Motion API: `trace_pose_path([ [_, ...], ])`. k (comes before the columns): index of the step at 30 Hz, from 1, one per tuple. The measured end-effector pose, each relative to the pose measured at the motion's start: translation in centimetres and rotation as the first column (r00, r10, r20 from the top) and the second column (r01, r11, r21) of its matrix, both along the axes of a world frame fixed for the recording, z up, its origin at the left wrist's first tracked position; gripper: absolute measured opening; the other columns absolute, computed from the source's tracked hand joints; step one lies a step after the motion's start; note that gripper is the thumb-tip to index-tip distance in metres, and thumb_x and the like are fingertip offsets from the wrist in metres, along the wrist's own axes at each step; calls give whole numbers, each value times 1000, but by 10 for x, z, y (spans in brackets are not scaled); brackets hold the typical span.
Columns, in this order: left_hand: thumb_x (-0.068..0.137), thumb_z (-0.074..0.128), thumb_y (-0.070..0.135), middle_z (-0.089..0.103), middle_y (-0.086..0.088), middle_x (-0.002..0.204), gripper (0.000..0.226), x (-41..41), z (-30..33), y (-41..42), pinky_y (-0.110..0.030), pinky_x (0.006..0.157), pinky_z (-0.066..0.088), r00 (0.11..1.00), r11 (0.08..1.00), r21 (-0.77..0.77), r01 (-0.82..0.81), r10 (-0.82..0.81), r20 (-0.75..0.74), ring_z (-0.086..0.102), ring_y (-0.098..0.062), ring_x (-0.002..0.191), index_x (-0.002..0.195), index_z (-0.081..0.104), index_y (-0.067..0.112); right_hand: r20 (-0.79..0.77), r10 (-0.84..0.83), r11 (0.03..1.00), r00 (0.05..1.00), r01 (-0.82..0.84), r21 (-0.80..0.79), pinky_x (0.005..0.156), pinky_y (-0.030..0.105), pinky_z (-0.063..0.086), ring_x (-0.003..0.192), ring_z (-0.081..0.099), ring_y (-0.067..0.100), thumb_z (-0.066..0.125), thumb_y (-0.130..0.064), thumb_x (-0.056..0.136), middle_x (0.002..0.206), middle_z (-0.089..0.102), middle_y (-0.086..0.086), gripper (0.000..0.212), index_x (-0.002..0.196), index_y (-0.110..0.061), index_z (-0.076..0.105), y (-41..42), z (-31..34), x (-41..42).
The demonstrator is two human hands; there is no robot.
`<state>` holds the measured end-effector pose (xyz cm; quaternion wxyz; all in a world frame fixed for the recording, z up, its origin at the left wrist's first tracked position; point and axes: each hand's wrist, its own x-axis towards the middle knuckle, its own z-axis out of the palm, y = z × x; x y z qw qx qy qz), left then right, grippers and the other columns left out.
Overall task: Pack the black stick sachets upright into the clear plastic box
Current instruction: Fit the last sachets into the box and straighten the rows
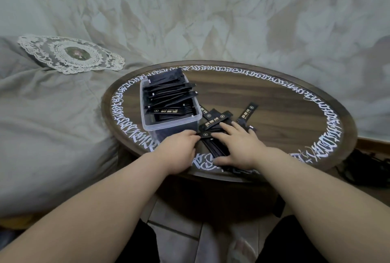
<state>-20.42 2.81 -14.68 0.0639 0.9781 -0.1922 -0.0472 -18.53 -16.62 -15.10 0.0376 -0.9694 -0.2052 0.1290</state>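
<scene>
A clear plastic box [147, 123] stands on the left part of a round dark wooden table [274, 102], crammed with several black stick sachets [168, 96] that lean at mixed angles. A loose heap of black sachets [213, 124] lies on the table just right of the box. My right hand [238, 146] rests on this heap with fingers spread and fairly straight. My left hand [179, 151] sits at the heap's left edge beside the box's near corner, fingers curled around sachet ends. One sachet [248, 113] lies apart, further right.
White script runs round the table's rim [329, 136]. A grey bed with a lace doily [71, 53] lies to the left and behind. A dark bundle [365, 167] sits at the right past the table edge. My legs and tiled floor are below.
</scene>
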Motion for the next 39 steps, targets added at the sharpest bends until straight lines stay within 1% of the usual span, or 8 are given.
trace_pose_path([
  [10, 99, 41, 27, 2, -1, 162, 64, 16, -14, -41, -27, 117, 13, 992, 1000, -12, -2, 0, -125, 9, -15, 148, 154, 11, 14, -11, -172, 985, 985, 172, 4, 112, 60, 12, 147, -3, 26, 36, -53, 97, 160, 0, -8, 57, 149, -36, 20, -23, -6, 17],
  [14, 98, 40, 17, 24, 6, 158, 53, 14, -1, -32, -27, 112, 25, 998, 986, -163, -31, 39, 48, 27, -13, 142, 150, 30, 19, 57, -121, 992, 991, 119, 39, 112, 61, 8, 147, -4, 26, 39, -50, 96, 160, 0, -6, 61, 150, -32, 17, -9, 1, 15],
  [17, 96, 43, 10, 54, -1, 136, 41, 9, 16, -16, -33, 103, 38, 964, 966, -255, -40, 105, 246, 48, -21, 124, 135, 54, 17, 137, -49, 993, 989, 33, 118, 115, 57, 8, 147, -1, 23, 41, -45, 97, 160, 4, -5, 62, 150, -27, 16, 12, 9, 9],
  [20, 95, 46, 14, 62, 0, 121, 33, 6, 26, 7, -37, 96, 42, 896, 949, -258, -179, 266, 356, 52, -22, 114, 124, 63, 18, 188, -25, 978, 982, -15, 206, 117, 49, 13, 147, 7, 21, 44, -39, 97, 159, 15, -2, 58, 148, -22, 23, 31, 16, 3],
  [25, 97, 36, 26, 60, 5, 121, 34, 2, 25, 33, -39, 91, 36, 871, 906, -91, -413, 423, 251, 51, -20, 112, 117, 63, 27, 350, -145, 933, 925, 11, 359, 88, 39, 44, 109, 49, 25, 46, -28, 96, 114, 54, 3, 21, 113, -17, 53, 47, 34, 3],
  [30, 93, 39, 19, 60, 7, 112, 32, -13, 33, 36, -38, 95, 39, 916, 924, -159, -348, 371, 151, 55, -18, 107, 99, 70, 26, 367, -106, 917, 924, -53, 396, 83, 35, 45, 102, 49, 20, 48, -25, 96, 105, 59, -2, 17, 105, -22, 62, 55, 44, 1],
  [35, 91, 43, 15, 64, 4, 109, 31, -20, 55, 51, -32, 88, 47, 924, 928, -121, -353, 366, 112, 58, -20, 104, 103, 70, 26, 277, -84, 901, 957, -46, 432, 87, 37, 46, 100, 53, 20, 55, -29, 93, 99, 65, -4, 15, 101, -25, 67, 54, 43, 3],
  [39, 93, 48, 36, 67, 7, 106, 24, -15, 57, 67, -36, 89, 48, 933, 937, -19, -350, 350, 84, 58, -20, 105, 107, 67, 33, 223, -15, 907, 975, -80, 412, 85, 34, 46, 99, 56, 19, 52, -35, 94, 103, 64, -5, 22, 107, -24, 66, 57, 42, 9],
])
